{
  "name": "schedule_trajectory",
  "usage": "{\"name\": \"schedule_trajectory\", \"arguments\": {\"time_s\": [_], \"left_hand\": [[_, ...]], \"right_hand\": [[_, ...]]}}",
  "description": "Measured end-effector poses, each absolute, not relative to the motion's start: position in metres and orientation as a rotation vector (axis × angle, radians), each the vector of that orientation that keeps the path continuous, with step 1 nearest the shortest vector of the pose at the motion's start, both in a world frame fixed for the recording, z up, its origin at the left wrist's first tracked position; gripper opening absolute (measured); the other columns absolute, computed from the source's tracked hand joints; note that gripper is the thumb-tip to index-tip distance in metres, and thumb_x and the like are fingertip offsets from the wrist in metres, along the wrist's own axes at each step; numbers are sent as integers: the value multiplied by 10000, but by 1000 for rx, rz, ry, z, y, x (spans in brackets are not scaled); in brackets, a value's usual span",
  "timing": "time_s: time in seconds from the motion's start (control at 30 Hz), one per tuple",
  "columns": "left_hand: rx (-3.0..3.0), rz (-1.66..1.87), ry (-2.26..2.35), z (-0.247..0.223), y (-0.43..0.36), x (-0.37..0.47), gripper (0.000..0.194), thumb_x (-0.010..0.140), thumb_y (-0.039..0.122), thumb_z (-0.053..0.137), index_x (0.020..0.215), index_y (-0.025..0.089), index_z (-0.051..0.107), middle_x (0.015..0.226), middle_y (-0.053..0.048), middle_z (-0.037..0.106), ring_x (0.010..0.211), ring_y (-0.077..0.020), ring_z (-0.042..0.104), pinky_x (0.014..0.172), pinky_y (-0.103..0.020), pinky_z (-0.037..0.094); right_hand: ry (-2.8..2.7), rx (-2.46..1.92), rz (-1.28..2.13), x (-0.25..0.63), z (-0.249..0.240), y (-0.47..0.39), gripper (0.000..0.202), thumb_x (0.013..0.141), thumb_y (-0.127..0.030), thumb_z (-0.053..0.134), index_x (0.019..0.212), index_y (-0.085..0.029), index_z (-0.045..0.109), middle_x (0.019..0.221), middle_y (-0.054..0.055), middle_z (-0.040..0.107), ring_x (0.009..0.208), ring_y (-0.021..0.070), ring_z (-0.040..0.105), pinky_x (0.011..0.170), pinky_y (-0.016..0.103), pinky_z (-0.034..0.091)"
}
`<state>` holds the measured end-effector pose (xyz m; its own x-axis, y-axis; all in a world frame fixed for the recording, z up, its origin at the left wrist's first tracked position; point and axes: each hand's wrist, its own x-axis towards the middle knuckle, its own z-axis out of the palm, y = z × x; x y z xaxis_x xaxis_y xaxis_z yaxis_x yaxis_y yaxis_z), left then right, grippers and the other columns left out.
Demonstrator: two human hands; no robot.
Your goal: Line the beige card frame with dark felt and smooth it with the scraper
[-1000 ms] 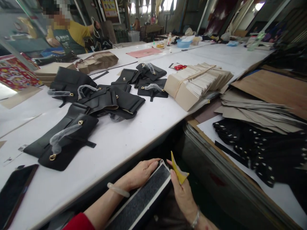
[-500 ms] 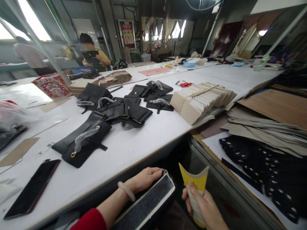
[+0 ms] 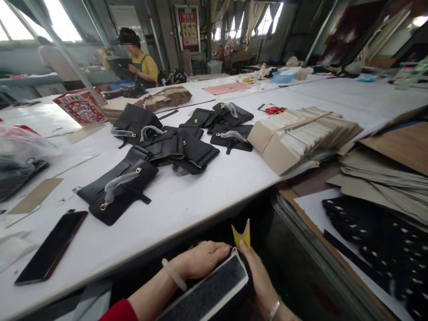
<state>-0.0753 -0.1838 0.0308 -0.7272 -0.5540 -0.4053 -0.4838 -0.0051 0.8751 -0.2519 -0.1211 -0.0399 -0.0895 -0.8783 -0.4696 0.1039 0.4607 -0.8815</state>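
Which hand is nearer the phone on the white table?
Left. The left hand is to the right of the phone, at the dark, pale-edged piece. The right hand, holding the yellow tool, is farther right, on that piece's other side.

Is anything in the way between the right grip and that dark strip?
Nothing visible stands between the right grip and the dark strip; they sit side by side, though whether they touch is unclear. The yellow tool in that grip juts past the strip's far end, and the left grip lies opposite.

The right hand grips a yellow piece.
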Motion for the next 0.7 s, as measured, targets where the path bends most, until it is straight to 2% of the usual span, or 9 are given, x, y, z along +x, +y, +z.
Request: {"name": "schedule_trajectory", "arguments": {"time_s": [0.07,0.13,0.2,0.23,0.37,0.43,0.53,0.63,0.7], "left_hand": [[1136,-1828,-2193,31,-183,-77,522,967,556,279,1078,227,669,1094,-40,680,994,-205,601,959,-309,422],[1142,-1769,-2201,31,-181,-78,520,972,535,280,1073,197,662,1102,-71,659,1013,-211,585,967,-312,414],[1146,-1724,-2200,30,-180,-78,514,974,518,283,1055,183,665,1099,-86,645,1023,-212,578,967,-312,413],[1145,-1715,-2196,30,-179,-78,509,975,511,286,1046,187,672,1092,-84,647,1020,-209,581,960,-308,417],[1195,-1732,-2125,26,-177,-77,443,967,484,348,1199,227,624,1161,-55,652,1061,-201,588,956,-299,423],[1267,-1743,-2065,24,-176,-76,467,949,480,397,1315,220,525,1140,-60,661,1009,-204,610,890,-305,457],[1337,-1738,-1996,21,-175,-76,556,919,455,466,1419,228,375,1045,-39,676,901,-190,620,788,-293,470],[1341,-1736,-1952,22,-174,-76,676,900,400,510,1496,273,218,1011,-9,681,856,-173,609,769,-284,453],[1324,-1751,-1921,25,-174,-76,716,897,368,516,1514,296,160,992,0,687,837,-171,608,769,-285,446]], "right_hand": [[1435,-804,-883,-264,-34,-123,554,798,-695,542,949,-171,636,914,68,695,929,231,637,871,330,490],[1472,-861,-801,-283,-23,-126,548,757,-717,568,869,-181,589,746,38,663,671,190,632,630,296,517],[1464,-851,-703,-308,-6,-130,541,724,-730,588,829,-202,536,610,-1,605,430,134,521,412,249,405],[1417,-826,-620,-319,4,-132,530,723,-723,594,830,-209,524,571,-8,589,373,116,476,372,233,349],[1187,-965,-117,-347,33,-144,483,819,-663,510,953,-204,581,510,-1,558,361,115,462,380,230,303],[1223,-1232,46,-345,34,-153,447,812,-634,529,833,-194,603,556,0,557,444,134,499,414,238,310],[1383,-1750,35,-333,29,-172,401,868,-512,525,637,-185,551,621,9,588,575,140,522,508,256,277],[1501,-2327,19,-319,29,-192,447,972,-450,396,670,-181,586,660,47,640,639,175,564,598,311,273],[1459,-2516,27,-310,34,-203,487,994,-459,353,697,-174,613,693,81,663,682,205,588,639,340,267]]}}
